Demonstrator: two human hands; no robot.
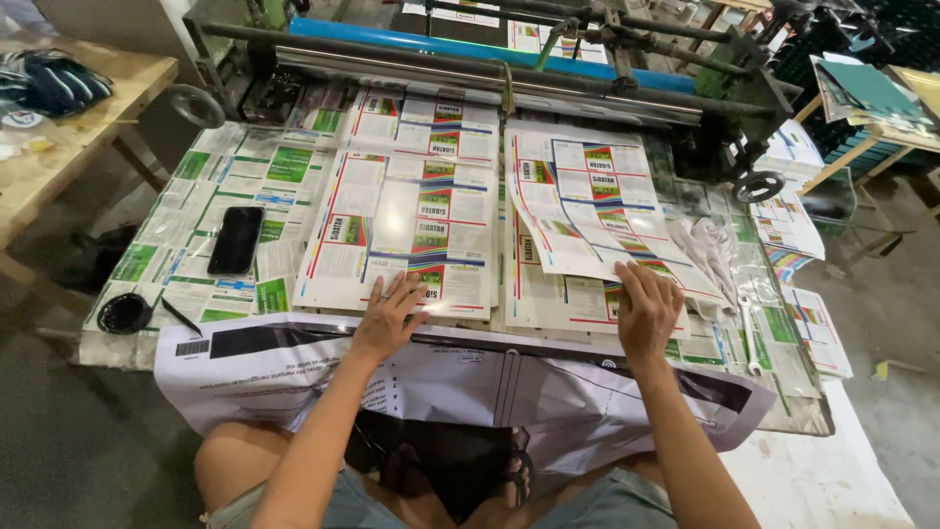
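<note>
left hand [389, 315]: flat, fingers spread, pressing near edge of left sheet stack [401, 230] | right hand [644, 309]: flat, open on skewed top sheet [597, 211] of right stack | risk: glossy sheets may slide or crease under uneven push; phone [236, 238] left of left hand could be nudged

Two stacks of glossy printed label sheets lie side by side on the paper-covered worktop [186, 211]: the left stack [401, 230] under the left hand [390, 315], the right stack [573, 220] under the right hand [646, 309]. A black flat phone [236, 239] lies left of them, a long blue roller [470, 47] behind, and a crumpled white cloth [710, 250] to the right.
</note>
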